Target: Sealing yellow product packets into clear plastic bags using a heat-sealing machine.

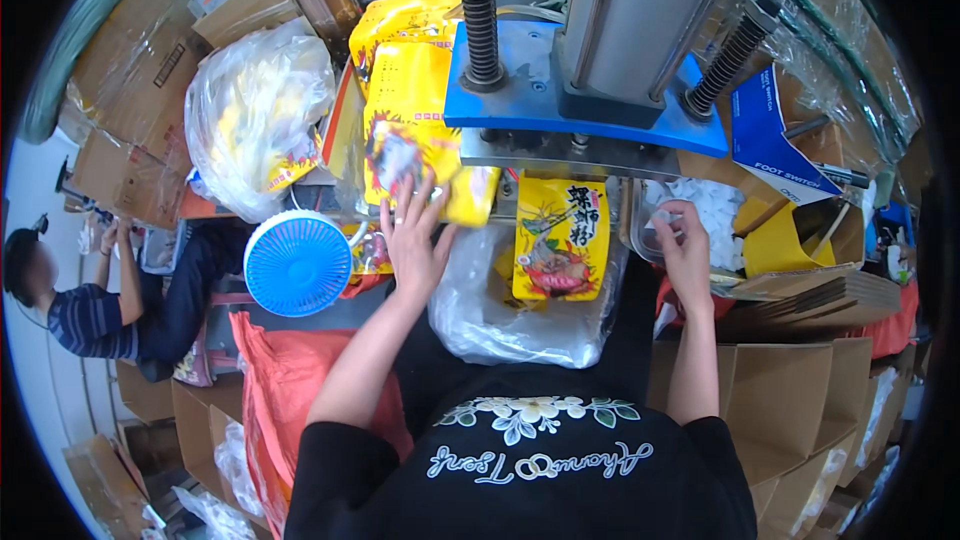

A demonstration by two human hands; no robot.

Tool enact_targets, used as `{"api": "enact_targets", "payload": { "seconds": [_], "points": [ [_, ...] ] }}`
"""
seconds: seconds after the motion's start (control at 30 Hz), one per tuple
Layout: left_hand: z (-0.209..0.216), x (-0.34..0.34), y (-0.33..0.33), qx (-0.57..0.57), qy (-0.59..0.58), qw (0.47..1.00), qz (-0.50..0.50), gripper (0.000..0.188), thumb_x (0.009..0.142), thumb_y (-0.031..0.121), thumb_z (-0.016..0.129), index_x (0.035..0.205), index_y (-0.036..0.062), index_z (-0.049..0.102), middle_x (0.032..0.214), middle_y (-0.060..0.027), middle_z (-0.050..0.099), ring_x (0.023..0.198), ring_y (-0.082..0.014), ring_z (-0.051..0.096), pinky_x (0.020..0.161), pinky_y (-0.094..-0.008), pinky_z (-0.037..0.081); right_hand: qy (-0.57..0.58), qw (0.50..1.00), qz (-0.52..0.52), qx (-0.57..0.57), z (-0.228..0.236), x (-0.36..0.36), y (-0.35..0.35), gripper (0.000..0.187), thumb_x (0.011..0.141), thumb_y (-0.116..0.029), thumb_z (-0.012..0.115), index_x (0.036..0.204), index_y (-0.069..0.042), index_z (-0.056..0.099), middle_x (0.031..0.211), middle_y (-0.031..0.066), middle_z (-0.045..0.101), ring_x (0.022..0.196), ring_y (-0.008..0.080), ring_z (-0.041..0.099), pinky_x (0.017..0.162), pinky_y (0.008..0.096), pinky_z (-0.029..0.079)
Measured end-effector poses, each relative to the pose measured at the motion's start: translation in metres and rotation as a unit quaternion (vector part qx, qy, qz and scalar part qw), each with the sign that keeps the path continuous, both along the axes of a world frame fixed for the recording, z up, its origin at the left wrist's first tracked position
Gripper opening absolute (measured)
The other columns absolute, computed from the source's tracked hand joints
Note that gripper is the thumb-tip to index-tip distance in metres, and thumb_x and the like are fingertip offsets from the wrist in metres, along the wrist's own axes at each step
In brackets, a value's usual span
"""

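My left hand (413, 238) has its fingers spread, the tips at the lower edge of a stack of yellow printed pouches (410, 90). Right of those fingers, another yellow pouch (472, 195) lies at a slant. My right hand (685, 252) is closed at the left edge of a clear container of small white pieces (712, 215). Something pale shows at its fingertips, too small to make out. Between my hands, a yellow pouch with a red and black print (560, 240) lies under the press front, over an open clear plastic bag (470, 305) on my lap.
A blue press plate (590, 110) with springs and a grey cylinder (640, 20) stands ahead. At left are a blue fan (298, 262) and a filled plastic bag (258, 110). Cardboard boxes (780, 390) stand at right. A person (85, 305) sits at far left.
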State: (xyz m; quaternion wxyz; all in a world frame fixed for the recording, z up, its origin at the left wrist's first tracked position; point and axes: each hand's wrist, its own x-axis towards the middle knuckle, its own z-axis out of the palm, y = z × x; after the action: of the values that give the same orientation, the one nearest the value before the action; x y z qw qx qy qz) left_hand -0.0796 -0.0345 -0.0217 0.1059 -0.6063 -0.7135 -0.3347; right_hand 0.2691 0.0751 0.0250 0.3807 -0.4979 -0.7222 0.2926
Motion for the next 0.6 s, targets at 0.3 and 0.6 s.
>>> {"api": "enact_targets", "payload": {
  "seconds": [0.3,0.6],
  "points": [
    [0.041,0.043,-0.035,-0.028,-0.473,0.874,-0.109,0.012,0.084,0.001,0.069,0.095,-0.0034,0.069,0.087,-0.0065,0.068,0.084,-0.0092,0.063,0.077,-0.0246,0.049,0.038,0.996,0.078,-0.004,0.045,-0.050,-0.035,0.019,0.081,-0.008,0.074,0.098,-0.004,0.067,0.081,-0.0002,0.059,0.065,0.0069,0.050,0.061,0.0227,0.041],
    [-0.003,0.075,-0.046,-0.168,-0.560,0.789,-0.191,0.017,0.091,0.014,0.068,0.093,-0.0023,0.071,0.083,-0.0010,0.068,0.076,-0.0034,0.057,0.069,-0.0212,0.046,-0.005,0.973,0.184,-0.140,0.034,-0.083,-0.048,0.029,0.077,-0.022,0.078,0.098,-0.004,0.068,0.091,0.0094,0.068,0.081,0.0166,0.065,0.069,0.0299,0.051]
  ]
}}
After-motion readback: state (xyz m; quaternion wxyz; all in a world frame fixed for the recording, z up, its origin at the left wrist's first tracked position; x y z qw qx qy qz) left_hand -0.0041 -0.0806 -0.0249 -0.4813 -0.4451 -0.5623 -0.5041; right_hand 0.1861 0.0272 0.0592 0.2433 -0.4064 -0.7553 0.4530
